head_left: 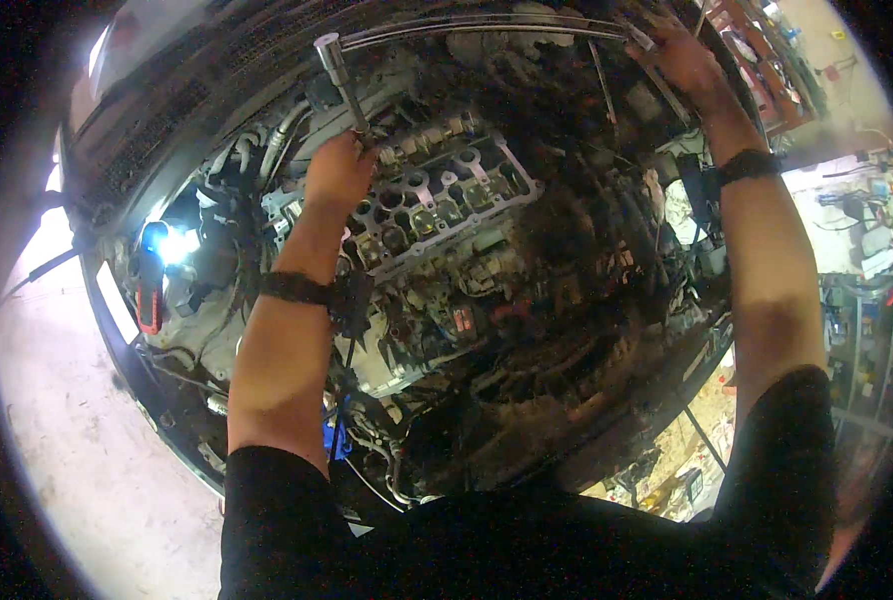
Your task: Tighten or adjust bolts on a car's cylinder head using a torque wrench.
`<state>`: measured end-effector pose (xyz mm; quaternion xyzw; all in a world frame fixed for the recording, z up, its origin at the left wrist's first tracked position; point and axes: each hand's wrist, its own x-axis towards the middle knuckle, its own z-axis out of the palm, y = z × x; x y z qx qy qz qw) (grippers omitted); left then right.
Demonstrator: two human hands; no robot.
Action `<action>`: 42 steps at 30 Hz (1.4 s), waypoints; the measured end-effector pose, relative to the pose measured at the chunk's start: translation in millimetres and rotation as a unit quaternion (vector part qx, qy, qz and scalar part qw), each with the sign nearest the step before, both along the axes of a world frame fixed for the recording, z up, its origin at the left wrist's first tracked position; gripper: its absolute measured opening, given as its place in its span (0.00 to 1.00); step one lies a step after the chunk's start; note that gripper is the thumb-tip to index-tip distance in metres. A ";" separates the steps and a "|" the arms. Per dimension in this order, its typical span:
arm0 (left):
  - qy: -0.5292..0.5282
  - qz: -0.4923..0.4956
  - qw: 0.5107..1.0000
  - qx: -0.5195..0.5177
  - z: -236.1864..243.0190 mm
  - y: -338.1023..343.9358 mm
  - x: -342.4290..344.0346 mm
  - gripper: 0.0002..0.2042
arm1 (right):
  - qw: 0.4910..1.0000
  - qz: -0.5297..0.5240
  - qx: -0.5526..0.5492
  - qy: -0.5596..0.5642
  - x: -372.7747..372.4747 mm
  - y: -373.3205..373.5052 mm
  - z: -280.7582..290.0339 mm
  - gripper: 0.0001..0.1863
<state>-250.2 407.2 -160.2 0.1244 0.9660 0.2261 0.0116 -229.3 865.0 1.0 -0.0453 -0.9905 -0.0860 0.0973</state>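
A long, shiny socket wrench (467,28) spans the far side of the engine bay from left to right. At its left end, a metal extension bar (347,95) drops from the drive head toward the engine. My left hand (341,172) is closed round the lower part of this extension, beside the left end of the open cylinder head (437,210). What sits under the extension is hidden by my fingers. Far to the right, my right hand (682,65) grips the end of the wrench handle. Dark bands with small devices circle both my wrists.
A lit red and black work lamp (150,285) stands at the bay's left side. Hoses and cables (377,445) run along the near left. The raised hood (197,90) borders the far left. Shelves with assorted items (867,330) stand on the right, beyond the car.
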 end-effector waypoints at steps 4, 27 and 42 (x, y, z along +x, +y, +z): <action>-0.049 -0.010 0.997 -0.062 -38.3 -5.9 -23.8 0.18 | 0.995 0.086 -0.040 0.033 -34.8 39.2 -40.4 0.34; -0.087 -0.099 0.982 -0.138 -74.7 -4.1 -30.3 0.24 | 0.997 0.075 -0.027 0.011 -54.9 63.3 -124.1 0.27; -0.088 -0.056 0.994 0.015 -56.5 -12.3 -18.9 0.27 | 0.998 0.003 -0.057 0.031 -20.0 51.8 -120.8 0.28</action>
